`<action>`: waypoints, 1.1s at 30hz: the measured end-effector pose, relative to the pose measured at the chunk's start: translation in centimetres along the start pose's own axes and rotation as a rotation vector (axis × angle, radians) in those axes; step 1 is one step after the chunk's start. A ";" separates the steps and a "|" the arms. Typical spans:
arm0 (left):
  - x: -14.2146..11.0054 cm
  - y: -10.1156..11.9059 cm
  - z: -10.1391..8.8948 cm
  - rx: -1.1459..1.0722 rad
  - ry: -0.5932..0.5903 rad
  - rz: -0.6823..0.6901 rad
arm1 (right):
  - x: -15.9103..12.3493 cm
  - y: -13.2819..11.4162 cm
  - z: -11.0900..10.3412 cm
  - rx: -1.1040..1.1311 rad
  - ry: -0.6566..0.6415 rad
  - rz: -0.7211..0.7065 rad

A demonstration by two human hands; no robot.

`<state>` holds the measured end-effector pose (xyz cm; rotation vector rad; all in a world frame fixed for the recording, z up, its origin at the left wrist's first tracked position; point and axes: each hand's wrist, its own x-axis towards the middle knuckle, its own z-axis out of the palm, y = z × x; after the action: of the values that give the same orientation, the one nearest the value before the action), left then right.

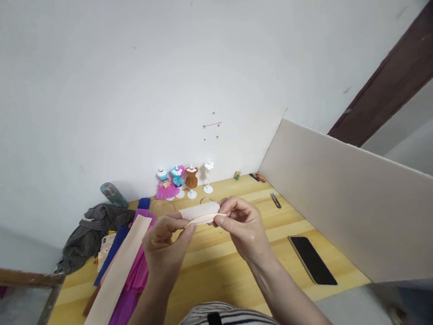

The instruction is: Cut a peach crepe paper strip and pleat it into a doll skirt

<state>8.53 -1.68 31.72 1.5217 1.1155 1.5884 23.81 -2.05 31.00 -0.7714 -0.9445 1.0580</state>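
Observation:
Between my two hands, above the middle of the table, is a short folded piece of pale pink crepe paper (200, 212). My left hand (165, 244) pinches its left end between thumb and fingers. At the right end, my right hand (244, 224) grips it the same way. Its near edge curves in a shallow bow, with a narrow gap showing between the layers. A long strip of the same pale colour (115, 284) lies by my left forearm, on top of magenta and purple crepe paper (119, 320).
Small dress forms (191, 180) stand along the wall, several in paper dresses. Back left are a flask (113, 194) and striped cloth (89, 236). Thread snips (276, 200) and a phone (313, 260) lie right, before a white board (351, 205). The wooden table (219, 269) ends near my body.

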 end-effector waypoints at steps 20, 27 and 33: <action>0.3 -1.0 -0.3 0.288 0.022 0.368 | -0.2 0.9 -0.6 -0.250 -0.051 -0.226; 0.6 -1.6 -0.3 0.389 0.102 0.577 | 0.1 1.1 -0.7 -0.411 -0.054 -0.313; 0.8 -1.7 -0.3 0.432 0.101 0.619 | 0.2 1.0 -0.5 -0.505 -0.029 -0.381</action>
<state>8.03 -0.27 30.52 2.2562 1.1609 1.9185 23.92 -1.63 30.02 -0.9389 -1.3469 0.4999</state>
